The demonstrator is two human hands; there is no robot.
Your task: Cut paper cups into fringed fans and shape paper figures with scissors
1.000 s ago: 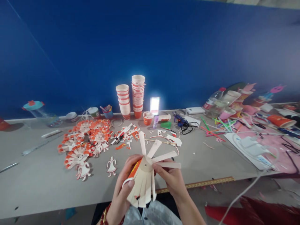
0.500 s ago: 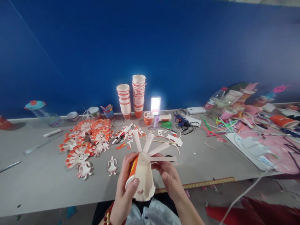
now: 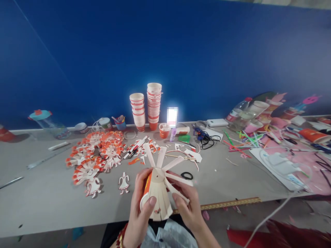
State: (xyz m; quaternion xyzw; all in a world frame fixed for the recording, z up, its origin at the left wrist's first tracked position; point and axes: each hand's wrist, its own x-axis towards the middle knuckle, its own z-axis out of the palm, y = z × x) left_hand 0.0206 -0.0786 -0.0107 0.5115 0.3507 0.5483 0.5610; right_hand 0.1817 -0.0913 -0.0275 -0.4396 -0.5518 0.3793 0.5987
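A paper cup [image 3: 158,179] cut into long strips is held over the table's front edge. Its pale inside faces me, and several strips fan out at the top and right. My left hand [image 3: 141,203] is closed round the cup's orange printed side, the thumb pressed on its pale surface. My right hand [image 3: 187,205] pinches one strip at the right between thumb and fingers, bending it outward. Left of the hands a cut-out paper figure in a dress [image 3: 124,182] lies flat. Just beyond my right hand rests a black ring [image 3: 187,175].
A pile of orange-and-white cut cups [image 3: 89,155] lies left. Two stacks of paper cups [image 3: 154,106] stand at the back near a bright blurred screen [image 3: 172,117]. A blue glue gun [image 3: 199,132], a power strip [image 3: 274,168], plastic bottles [image 3: 238,110] and a wooden ruler [image 3: 232,203] lie right.
My right hand has bent another strip out to the right and down, so more strips fan out. The left hand keeps its hold. The black ring shows more fully.
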